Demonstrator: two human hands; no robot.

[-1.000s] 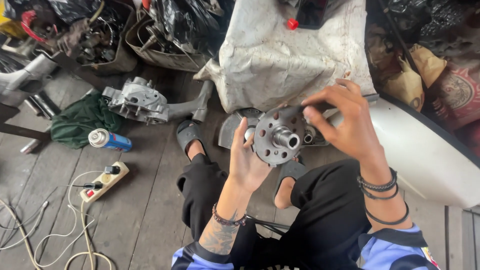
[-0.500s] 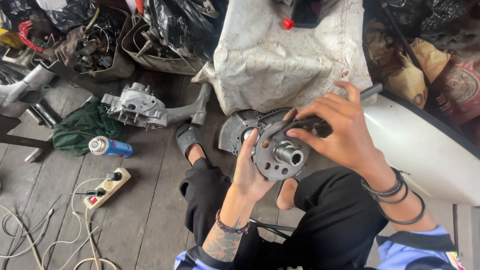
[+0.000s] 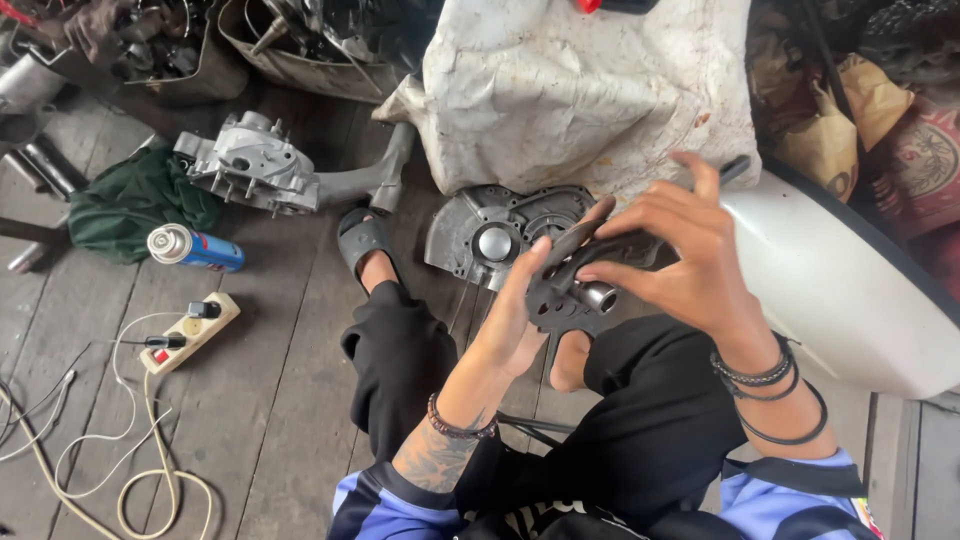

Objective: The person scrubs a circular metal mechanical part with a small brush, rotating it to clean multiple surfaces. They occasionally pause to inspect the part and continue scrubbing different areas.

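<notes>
While the white sack (image 3: 580, 90) looms behind, the grey engine cover (image 3: 490, 235) lies on the planks, and above the knees the left hand (image 3: 520, 320) cups a dark round hub (image 3: 565, 295), right hand (image 3: 680, 260) pinching its rim, fingers partly spread.

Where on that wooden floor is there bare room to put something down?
Bare planks lie between the blue spray can, the white power strip and the person's black-trousered left leg. It is crowded along the top: grey engine casing, green cloth, round metal cover and white sack.
</notes>
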